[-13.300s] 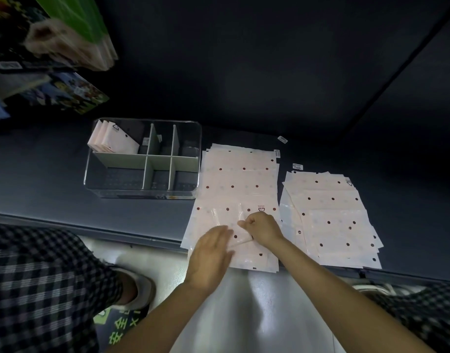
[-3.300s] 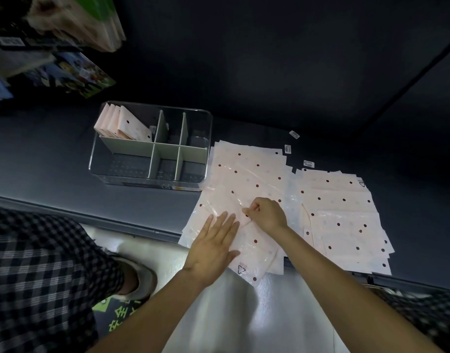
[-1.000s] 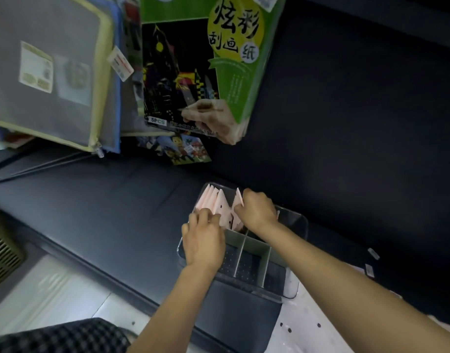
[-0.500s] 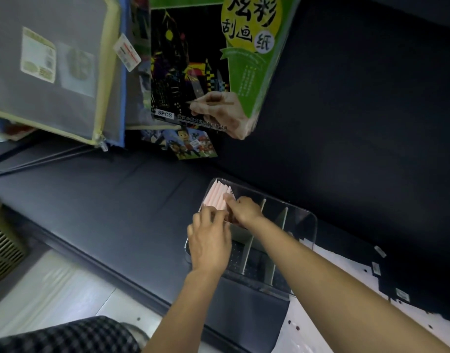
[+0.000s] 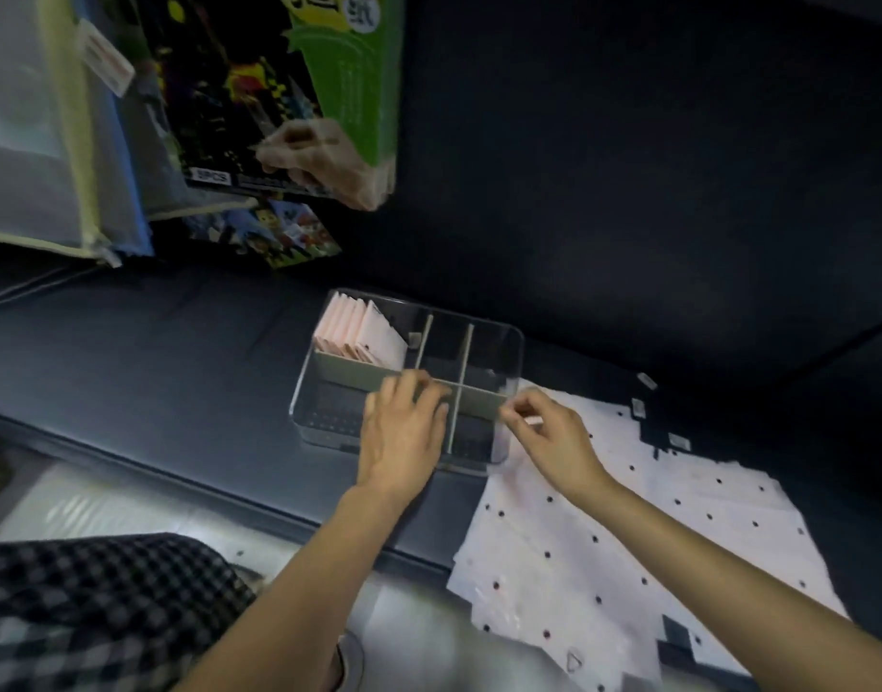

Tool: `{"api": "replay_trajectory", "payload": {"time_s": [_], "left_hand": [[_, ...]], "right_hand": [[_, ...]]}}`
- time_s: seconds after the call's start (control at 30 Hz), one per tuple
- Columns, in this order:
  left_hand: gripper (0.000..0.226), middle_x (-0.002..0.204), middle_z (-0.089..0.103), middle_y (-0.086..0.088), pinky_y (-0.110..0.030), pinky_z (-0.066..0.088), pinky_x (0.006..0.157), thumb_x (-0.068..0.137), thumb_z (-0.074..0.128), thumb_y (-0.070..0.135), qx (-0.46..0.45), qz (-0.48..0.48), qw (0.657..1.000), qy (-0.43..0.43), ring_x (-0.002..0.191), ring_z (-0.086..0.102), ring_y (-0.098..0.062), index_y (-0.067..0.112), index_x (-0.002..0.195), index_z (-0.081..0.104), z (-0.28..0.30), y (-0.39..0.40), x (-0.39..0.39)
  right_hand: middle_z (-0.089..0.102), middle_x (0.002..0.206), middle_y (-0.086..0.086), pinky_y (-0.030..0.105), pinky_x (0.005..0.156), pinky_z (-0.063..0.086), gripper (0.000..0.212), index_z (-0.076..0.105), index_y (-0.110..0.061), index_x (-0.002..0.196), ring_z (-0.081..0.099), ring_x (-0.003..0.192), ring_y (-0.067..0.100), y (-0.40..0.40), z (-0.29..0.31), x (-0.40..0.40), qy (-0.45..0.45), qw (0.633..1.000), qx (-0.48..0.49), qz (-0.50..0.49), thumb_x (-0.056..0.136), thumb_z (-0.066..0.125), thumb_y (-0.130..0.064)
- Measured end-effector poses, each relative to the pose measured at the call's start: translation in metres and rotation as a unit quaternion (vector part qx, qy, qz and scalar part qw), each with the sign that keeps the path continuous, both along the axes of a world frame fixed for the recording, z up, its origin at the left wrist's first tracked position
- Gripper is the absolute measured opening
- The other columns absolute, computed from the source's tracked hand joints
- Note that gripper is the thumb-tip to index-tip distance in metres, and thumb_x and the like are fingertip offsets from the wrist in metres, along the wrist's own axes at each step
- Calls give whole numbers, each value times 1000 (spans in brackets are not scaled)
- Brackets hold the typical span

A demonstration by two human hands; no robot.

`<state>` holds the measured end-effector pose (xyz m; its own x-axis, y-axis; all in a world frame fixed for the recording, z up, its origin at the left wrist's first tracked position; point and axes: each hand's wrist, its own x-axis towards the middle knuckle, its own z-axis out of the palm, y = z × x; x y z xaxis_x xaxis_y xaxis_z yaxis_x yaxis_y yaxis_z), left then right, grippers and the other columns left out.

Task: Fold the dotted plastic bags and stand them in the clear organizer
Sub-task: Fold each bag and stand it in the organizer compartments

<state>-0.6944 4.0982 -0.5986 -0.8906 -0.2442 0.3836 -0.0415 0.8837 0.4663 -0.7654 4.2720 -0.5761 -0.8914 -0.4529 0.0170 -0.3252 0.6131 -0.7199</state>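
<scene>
Clear organizer (image 5: 499, 342) under left hand (image 5: 404, 437), fingers loose.

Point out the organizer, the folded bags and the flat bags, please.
organizer (image 5: 510, 342): head view, clear right wall.
folded bags (image 5: 359, 332): head view, pink stack standing in it.
flat bags (image 5: 628, 531): head view, dotted top sheet.

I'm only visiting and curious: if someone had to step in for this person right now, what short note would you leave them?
Left hand: open, over the organizer, holding nothing.
Right hand: fingers curled at the organizer's right edge; whether they pinch anything is unclear.
Done: several folded bags stand in the far-left compartment.
Left: a pile of flat dotted bags lies right of the organizer, still unfolded. The other compartments look empty.
</scene>
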Motion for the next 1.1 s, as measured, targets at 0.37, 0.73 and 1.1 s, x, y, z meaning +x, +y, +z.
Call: {"api": "replay_trajectory", "payload": {"time_s": [0.37, 0.73, 1.1], "left_hand": [[74, 159, -8, 6, -32, -1, 119, 95, 48, 45, -101, -308, 862, -390, 146, -8, -14, 25, 152, 7, -58, 85, 76], [48, 151, 32, 11, -25, 18, 111, 93, 53, 38, -97, -238, 915, -310, 137, 28, -10, 30, 139, 42, -65, 113, 100], [18, 79, 69, 18, -29, 50, 81, 85, 65, 15, 168, -208, 929, -255, 82, 63, 2, 31, 77, 64, 1, 120, 66]], "right_hand": [[-14, 150, -16, 22, 116, -2, 94, 6, -28, 150, -14, 139, 1, 192, -98, 108, -18, 951, 291, 103, 79, 57, -63], [60, 127, -2, 11, 106, 26, 14, 75, -11, 97, 40, 130, 7, 204, -94, 105, -68, 992, 103, -5, 86, 66, -15], [49, 69, -9, 16, 55, 31, 26, 55, -18, 73, 42, 60, 4, 219, -26, 60, -386, 921, -58, 8, 95, 46, -7]]}}
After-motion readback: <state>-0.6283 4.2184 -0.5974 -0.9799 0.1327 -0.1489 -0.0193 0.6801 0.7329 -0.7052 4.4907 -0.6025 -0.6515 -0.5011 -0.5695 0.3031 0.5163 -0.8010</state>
